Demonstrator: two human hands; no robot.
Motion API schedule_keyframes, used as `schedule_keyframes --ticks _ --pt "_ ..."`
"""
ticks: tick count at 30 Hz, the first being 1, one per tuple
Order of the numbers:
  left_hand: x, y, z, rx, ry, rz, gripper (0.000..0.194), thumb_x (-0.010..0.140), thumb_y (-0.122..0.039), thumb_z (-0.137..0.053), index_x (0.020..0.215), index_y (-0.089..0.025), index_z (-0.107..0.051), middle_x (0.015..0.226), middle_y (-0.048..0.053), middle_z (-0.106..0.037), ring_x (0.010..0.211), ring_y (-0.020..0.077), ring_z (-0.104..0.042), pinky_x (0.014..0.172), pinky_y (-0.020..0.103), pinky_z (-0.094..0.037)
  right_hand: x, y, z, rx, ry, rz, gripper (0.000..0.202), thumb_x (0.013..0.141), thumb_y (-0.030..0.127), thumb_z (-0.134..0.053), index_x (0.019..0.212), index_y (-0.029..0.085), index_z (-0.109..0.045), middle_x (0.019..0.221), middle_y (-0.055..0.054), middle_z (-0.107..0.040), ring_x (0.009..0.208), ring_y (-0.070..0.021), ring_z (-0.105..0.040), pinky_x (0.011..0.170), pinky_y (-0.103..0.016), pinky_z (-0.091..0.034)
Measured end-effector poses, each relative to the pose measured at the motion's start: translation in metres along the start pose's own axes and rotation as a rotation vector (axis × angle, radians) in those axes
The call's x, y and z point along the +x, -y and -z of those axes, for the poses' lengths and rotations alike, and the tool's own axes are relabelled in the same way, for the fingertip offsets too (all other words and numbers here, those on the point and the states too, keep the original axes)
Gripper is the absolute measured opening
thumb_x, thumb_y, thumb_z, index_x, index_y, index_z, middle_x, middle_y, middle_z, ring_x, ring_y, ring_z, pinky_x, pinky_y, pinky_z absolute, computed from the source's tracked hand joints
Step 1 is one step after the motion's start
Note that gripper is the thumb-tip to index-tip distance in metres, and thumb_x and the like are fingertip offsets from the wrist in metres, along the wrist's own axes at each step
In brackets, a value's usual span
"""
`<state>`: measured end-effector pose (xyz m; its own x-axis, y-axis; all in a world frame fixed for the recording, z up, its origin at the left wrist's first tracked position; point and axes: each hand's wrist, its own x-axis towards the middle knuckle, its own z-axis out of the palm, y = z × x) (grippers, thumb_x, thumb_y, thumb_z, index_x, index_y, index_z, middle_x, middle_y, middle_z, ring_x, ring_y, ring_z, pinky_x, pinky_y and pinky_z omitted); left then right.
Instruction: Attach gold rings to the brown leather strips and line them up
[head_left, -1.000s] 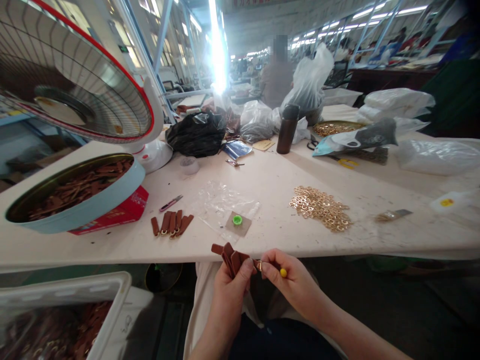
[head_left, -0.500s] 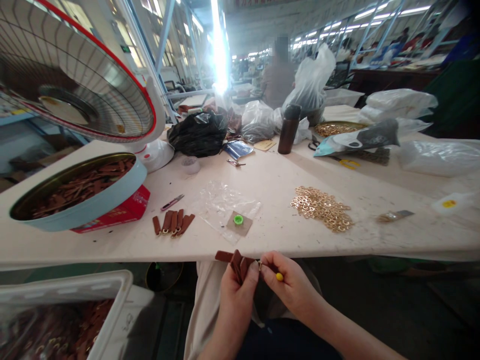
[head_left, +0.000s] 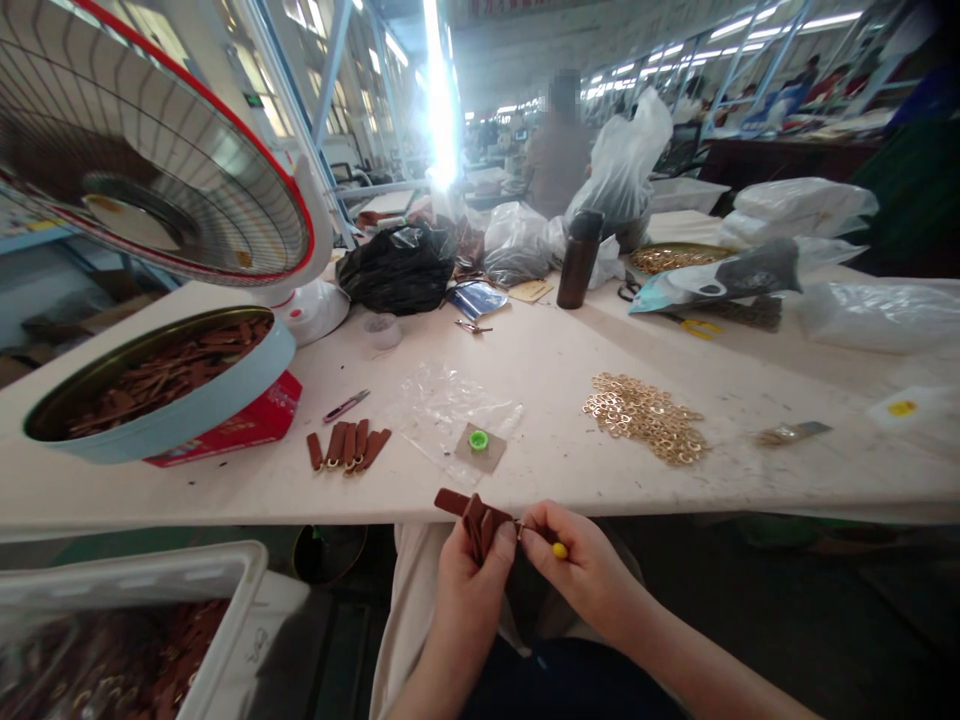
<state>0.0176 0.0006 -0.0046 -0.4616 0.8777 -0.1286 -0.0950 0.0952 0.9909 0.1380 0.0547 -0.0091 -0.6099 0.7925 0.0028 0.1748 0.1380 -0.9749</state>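
Note:
Several brown leather tabs (head_left: 478, 520) fan out from my left hand (head_left: 476, 580), which is closed around them just off the table's front edge. My right hand (head_left: 570, 560) is closed in a pinch close beside it, on a thin tool whose yellow end (head_left: 559, 551) sticks out below the fingers. A small gold ring shows between the two hands, at the end of one tab; its exact hold is too small to tell. On the table, a small group of brown tabs with gold rings (head_left: 349, 445) lies to the left, and a pile of loose gold rings (head_left: 645, 415) to the right.
A round tin of brown tabs (head_left: 172, 420) leans on a red box (head_left: 240, 425) under a fan (head_left: 150, 150). Pink snips (head_left: 346, 405), a green cap (head_left: 478, 440) and a dark bottle (head_left: 579, 262) stand or lie on the table. A white crate (head_left: 251, 590) is lower left.
The tabs in my left hand have tilted slightly, and the longest one sits a little higher. Both hands otherwise stay in place.

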Motion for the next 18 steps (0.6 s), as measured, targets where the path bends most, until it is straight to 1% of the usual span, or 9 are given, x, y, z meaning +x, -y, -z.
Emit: schedule_keyframes --ticks 3,6,8,10,12,13,15,16,18 --pt "-0.002 0.002 0.002 0.054 0.028 -0.020 0.018 0.073 -0.030 -0.060 0.082 -0.015 -0.063 0.074 0.003 -0.067 0.073 0.0194 -0.061 0.070 0.028 -0.047 0.001 0.000 0.004 0.090 0.069 -0.061 0.025 0.082 0.040 -0.046 0.071 0.018 -0.048 0.060 0.004 -0.040 0.056 -0.0118 -0.036 0.052 -0.023 -0.033" --pt "-0.006 0.003 0.003 0.100 0.063 -0.024 0.016 0.076 -0.030 -0.057 0.079 -0.016 -0.063 0.071 0.002 -0.065 0.073 0.0188 -0.059 0.070 0.027 -0.046 0.002 0.000 0.004 0.086 0.035 -0.091 0.026 0.080 0.041 -0.049 0.068 0.019 -0.045 0.057 0.005 -0.038 0.054 -0.0112 -0.034 0.049 -0.023 -0.031" --pt "-0.007 0.002 0.002 0.098 0.045 -0.016 0.014 0.075 -0.029 -0.058 0.078 -0.016 -0.063 0.072 0.002 -0.065 0.073 0.0185 -0.059 0.071 0.027 -0.045 0.002 -0.001 0.002 0.077 0.001 -0.086 0.026 0.080 0.040 -0.050 0.066 0.019 -0.044 0.057 0.005 -0.038 0.054 -0.0110 -0.034 0.049 -0.022 -0.031" --pt "-0.006 0.002 0.001 0.050 0.003 0.027 0.014 0.072 -0.030 -0.062 0.075 -0.016 -0.061 0.067 0.001 -0.062 0.066 0.0160 -0.057 0.064 0.025 -0.044 0.001 -0.001 0.001 0.070 0.005 -0.072 0.025 0.082 0.039 -0.048 0.066 0.019 -0.044 0.057 0.005 -0.038 0.054 -0.0108 -0.035 0.049 -0.022 -0.032" --pt "-0.003 0.003 0.002 -0.050 -0.006 0.131 0.018 0.068 -0.033 -0.065 0.068 -0.017 -0.056 0.055 -0.003 -0.054 0.050 0.0106 -0.047 0.050 0.021 -0.037 -0.003 0.000 0.002 0.036 0.052 -0.043 0.022 0.084 0.036 -0.048 0.070 0.019 -0.048 0.059 0.004 -0.042 0.054 -0.0111 -0.039 0.050 -0.022 -0.034" --pt "-0.001 0.002 0.003 -0.106 0.012 0.197 0.022 0.066 -0.034 -0.065 0.065 -0.017 -0.052 0.050 -0.006 -0.047 0.044 0.0079 -0.040 0.044 0.020 -0.030 -0.005 0.000 0.004 -0.008 0.072 -0.014 0.018 0.084 0.033 -0.048 0.074 0.018 -0.051 0.061 0.003 -0.046 0.055 -0.0117 -0.042 0.052 -0.023 -0.036" --pt "0.002 0.001 0.006 -0.185 0.096 0.313 0.026 0.066 -0.036 -0.065 0.062 -0.018 -0.046 0.045 -0.009 -0.038 0.039 0.0048 -0.027 0.039 0.019 -0.019 -0.008 0.001 0.010 -0.140 0.073 0.098 0.008 0.084 0.024 -0.050 0.082 0.018 -0.055 0.069 0.000 -0.054 0.062 -0.0139 -0.050 0.057 -0.024 -0.040" --pt "0.003 0.000 0.007 -0.200 0.147 0.348 0.027 0.066 -0.036 -0.064 0.062 -0.018 -0.044 0.045 -0.010 -0.036 0.039 0.0042 -0.023 0.039 0.019 -0.015 -0.009 0.001 0.014 -0.207 0.066 0.180 0.006 0.083 0.020 -0.051 0.087 0.019 -0.056 0.074 -0.002 -0.057 0.067 -0.0149 -0.053 0.061 -0.025 -0.041" --pt "0.004 -0.002 0.009 -0.189 0.233 0.378 0.026 0.067 -0.036 -0.063 0.063 -0.018 -0.044 0.046 -0.010 -0.034 0.040 0.0041 -0.021 0.040 0.019 -0.013 -0.008 0.001 0.020 -0.314 0.065 0.366 0.013 0.085 0.015 -0.049 0.092 0.020 -0.058 0.083 -0.005 -0.059 0.073 -0.0158 -0.055 0.065 -0.026 -0.043"
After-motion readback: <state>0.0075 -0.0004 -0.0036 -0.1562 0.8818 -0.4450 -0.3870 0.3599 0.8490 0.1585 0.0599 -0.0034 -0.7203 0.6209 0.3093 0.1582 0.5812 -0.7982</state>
